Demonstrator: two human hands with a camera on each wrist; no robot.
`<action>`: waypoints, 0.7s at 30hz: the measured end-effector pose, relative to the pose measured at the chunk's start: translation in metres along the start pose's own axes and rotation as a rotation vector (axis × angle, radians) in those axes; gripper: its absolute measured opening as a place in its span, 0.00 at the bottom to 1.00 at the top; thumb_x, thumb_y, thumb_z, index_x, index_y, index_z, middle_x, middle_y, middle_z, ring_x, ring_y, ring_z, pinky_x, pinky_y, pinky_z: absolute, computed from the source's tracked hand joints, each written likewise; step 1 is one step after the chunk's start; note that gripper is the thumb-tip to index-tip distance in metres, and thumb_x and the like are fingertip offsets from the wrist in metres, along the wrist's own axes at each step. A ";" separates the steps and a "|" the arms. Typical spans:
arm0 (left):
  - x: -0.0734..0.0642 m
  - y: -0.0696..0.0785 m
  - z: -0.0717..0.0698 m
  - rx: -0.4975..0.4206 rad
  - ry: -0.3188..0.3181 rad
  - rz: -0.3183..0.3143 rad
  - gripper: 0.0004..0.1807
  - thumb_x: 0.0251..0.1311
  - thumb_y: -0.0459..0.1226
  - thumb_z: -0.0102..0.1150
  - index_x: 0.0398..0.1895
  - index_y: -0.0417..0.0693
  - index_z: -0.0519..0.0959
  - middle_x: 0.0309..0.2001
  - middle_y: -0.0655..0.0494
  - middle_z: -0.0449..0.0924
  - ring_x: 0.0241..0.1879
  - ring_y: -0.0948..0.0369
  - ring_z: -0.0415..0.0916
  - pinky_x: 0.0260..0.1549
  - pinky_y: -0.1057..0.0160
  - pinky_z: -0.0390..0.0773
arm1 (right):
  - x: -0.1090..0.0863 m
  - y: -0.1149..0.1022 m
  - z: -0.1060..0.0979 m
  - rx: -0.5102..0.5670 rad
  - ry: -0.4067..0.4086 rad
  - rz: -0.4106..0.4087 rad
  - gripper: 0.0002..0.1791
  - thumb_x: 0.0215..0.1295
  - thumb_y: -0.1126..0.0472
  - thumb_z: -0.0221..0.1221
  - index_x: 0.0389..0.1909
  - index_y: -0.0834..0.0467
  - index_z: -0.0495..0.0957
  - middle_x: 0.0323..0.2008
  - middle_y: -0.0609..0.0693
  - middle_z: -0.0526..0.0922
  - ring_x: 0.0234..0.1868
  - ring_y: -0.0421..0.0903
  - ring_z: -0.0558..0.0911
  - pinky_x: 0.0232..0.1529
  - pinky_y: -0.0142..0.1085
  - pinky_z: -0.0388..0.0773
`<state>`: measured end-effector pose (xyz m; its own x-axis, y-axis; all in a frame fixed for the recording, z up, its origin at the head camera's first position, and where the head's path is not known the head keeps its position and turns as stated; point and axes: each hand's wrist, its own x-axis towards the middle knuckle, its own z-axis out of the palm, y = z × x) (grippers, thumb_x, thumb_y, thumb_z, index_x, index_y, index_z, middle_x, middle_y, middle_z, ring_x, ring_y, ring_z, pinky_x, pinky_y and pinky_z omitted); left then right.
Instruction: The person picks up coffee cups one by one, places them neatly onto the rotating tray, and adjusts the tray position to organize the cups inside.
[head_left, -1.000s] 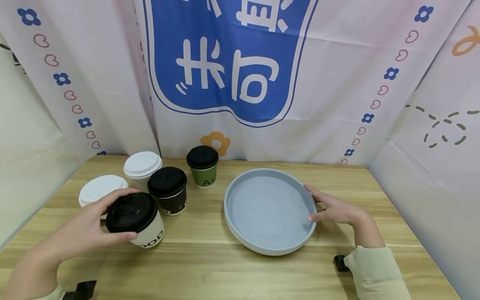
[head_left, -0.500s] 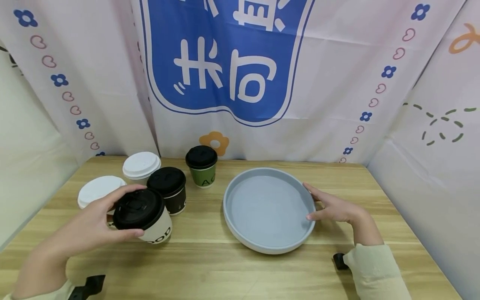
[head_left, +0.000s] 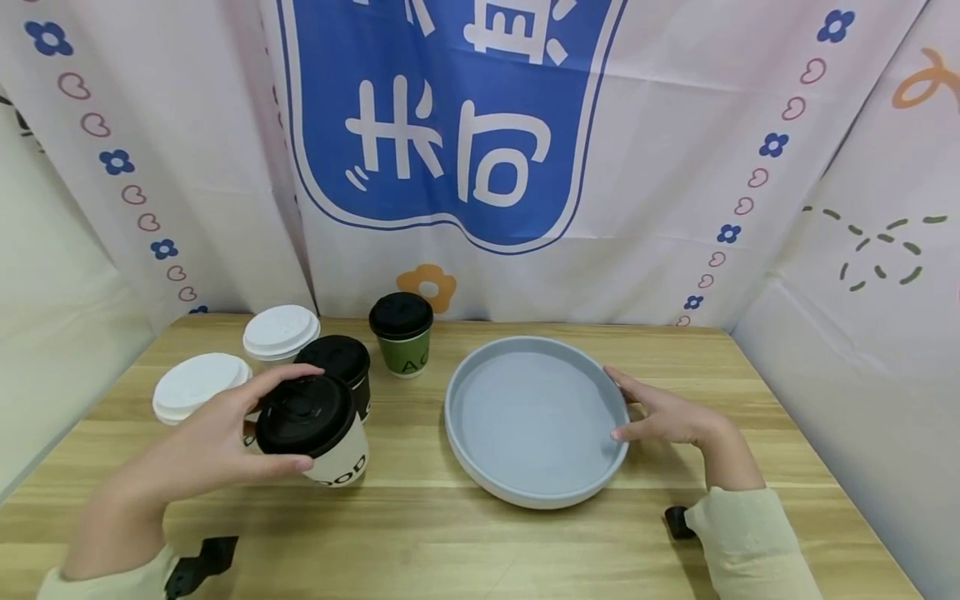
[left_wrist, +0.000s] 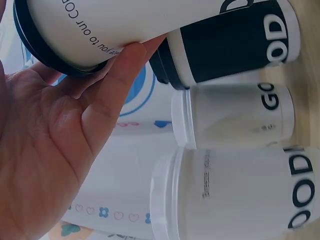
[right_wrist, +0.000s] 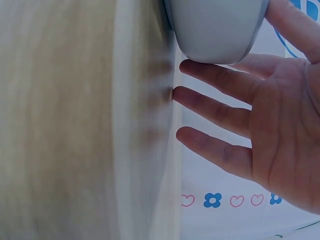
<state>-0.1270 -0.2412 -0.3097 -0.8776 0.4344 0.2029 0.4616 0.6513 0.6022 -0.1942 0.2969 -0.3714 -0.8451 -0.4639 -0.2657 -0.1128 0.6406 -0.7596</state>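
Note:
My left hand (head_left: 213, 442) grips a white paper cup (head_left: 343, 460) by its black lid, thumb on the near side and fingers on the far side. The cup leans slightly and partly covers a black paper cup (head_left: 362, 398) behind it. In the left wrist view, printed words show on the held cup (left_wrist: 105, 22). On the right, my right hand (head_left: 671, 417) holds the rim of a round grey tray (head_left: 536, 417), thumb over the inner edge. The right wrist view has the index finger under the tray's side (right_wrist: 220, 32), with other fingers spread away from it.
Two cups with white lids, one at the back (head_left: 281, 333) and one nearer (head_left: 198, 387), stand on the left. A green cup (head_left: 405, 354) with a black lid is behind, between them and the tray. A printed curtain (head_left: 652, 208) borders the wooden table (head_left: 420, 542).
My left hand has carried the white cup to the right, so it now overlaps the black cup. The right hand and the tray have stayed in place.

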 end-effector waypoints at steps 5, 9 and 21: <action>0.008 0.007 0.005 -0.021 -0.024 0.011 0.46 0.46 0.45 0.79 0.70 0.63 0.65 0.64 0.48 0.72 0.48 0.70 0.73 0.36 0.66 0.79 | -0.001 0.001 0.001 0.008 0.001 -0.006 0.58 0.62 0.55 0.68 0.79 0.61 0.36 0.77 0.70 0.46 0.73 0.71 0.56 0.69 0.66 0.57; 0.014 0.014 0.007 -0.027 -0.041 0.013 0.46 0.47 0.46 0.78 0.70 0.63 0.65 0.64 0.49 0.73 0.50 0.67 0.75 0.39 0.65 0.81 | 0.000 0.001 0.000 0.003 0.004 -0.012 0.58 0.62 0.56 0.68 0.79 0.62 0.36 0.76 0.70 0.47 0.73 0.71 0.57 0.69 0.66 0.57; 0.041 0.032 0.017 -0.047 -0.058 0.110 0.45 0.47 0.48 0.78 0.69 0.64 0.66 0.61 0.57 0.74 0.51 0.65 0.72 0.40 0.67 0.77 | 0.002 -0.001 0.000 -0.019 -0.001 -0.019 0.58 0.62 0.55 0.68 0.79 0.62 0.37 0.75 0.72 0.49 0.73 0.71 0.57 0.70 0.67 0.52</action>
<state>-0.1462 -0.1919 -0.2951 -0.8127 0.5372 0.2255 0.5466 0.5690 0.6144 -0.1957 0.2960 -0.3709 -0.8422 -0.4766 -0.2521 -0.1387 0.6434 -0.7529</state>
